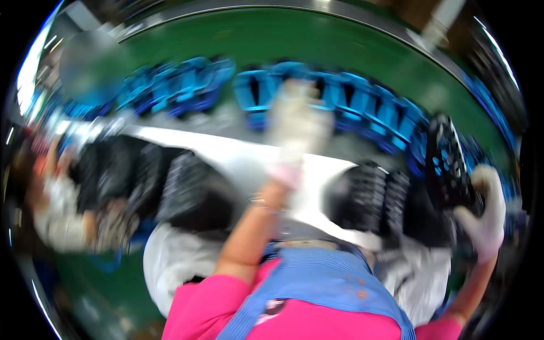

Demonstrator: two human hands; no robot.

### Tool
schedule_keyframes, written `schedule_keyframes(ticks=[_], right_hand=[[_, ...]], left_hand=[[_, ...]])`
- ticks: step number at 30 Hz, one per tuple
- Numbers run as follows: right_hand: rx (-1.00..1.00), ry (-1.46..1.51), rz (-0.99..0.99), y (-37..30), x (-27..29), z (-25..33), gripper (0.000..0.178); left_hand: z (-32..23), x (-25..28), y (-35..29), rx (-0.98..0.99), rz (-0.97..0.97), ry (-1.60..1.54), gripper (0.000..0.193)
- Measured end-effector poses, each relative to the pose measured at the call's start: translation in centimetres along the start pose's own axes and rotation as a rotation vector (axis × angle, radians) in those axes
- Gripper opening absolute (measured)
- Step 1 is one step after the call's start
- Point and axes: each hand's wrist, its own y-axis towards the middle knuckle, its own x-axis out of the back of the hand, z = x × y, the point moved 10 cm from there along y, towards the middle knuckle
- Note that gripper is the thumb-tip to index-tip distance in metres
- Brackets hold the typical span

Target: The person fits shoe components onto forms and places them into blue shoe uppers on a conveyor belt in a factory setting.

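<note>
1 green surface (351, 39) arcs from 10 to 2 o'clock beyond a white work surface (243, 158) crossing the centre. Blue forms (348, 120) line up from 10 to 3 o'clock; a broad black pile (119, 175) sits at 9 and a smaller black pile (368, 198) near 4. At 3 o'clock, 1 spotted black piece (445, 164) tilts with its lower end in the right hand (490, 207), whose gloved fingers and thumb appear closed about it. Handling it well would seem to call for a firm hold low down, the spotted face kept from rubbing nearby pieces, and the left hand (300, 124) clear of the forms' edges. That gloved left hand points toward 12 o'clock, its forearm slanting up from 7; blur hides how far its fingers open or whether they hold anything. The right forearm rises from 4 o'clock.
</note>
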Motion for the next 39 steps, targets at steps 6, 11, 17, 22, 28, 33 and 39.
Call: schedule_keyframes(ticks=[6, 11, 17, 22, 28, 33, 39], right_hand=[[0.258, 0.304, 0.278, 5.6, -11.1, 10.4, 0.047], [0.271, 0.434, 0.319, 8.9, -18.3, 12.8, 0.053], [0.252, 0.177, 0.585, 10.6, -24.7, 14.6, 0.052], [0.312, 0.076, 0.593, 10.7, -28.0, 14.8, 0.041], [0.361, -0.152, 0.52, 13.9, -28.7, 14.3, 0.042], [0.138, -0.145, 0.634, 19.8, -30.0, 12.6, 0.049], [0.092, -0.291, 0.671, 25.4, -33.6, 14.3, 0.044]], left_hand=[[-4.0, -6.8, -5.3, 0.397, 0.344, -1.096, 0.076], [-0.2, -0.6, -3.4, 0.35, -0.033, -1.194, 0.031], [6.3, 3.2, -2.2, 0.325, -0.212, -0.899, 0.024], [8.8, 4.6, -2.5, 0.495, -0.399, -0.985, 0.031], [11.6, 8.0, -1.4, 0.371, -0.535, -0.359, 0.043], [10.8, 8.2, -1.2, 0.184, -0.432, 0.445, 0.045], [9.7, 7.0, -1.0, 0.076, -0.418, 0.731, 0.05]])
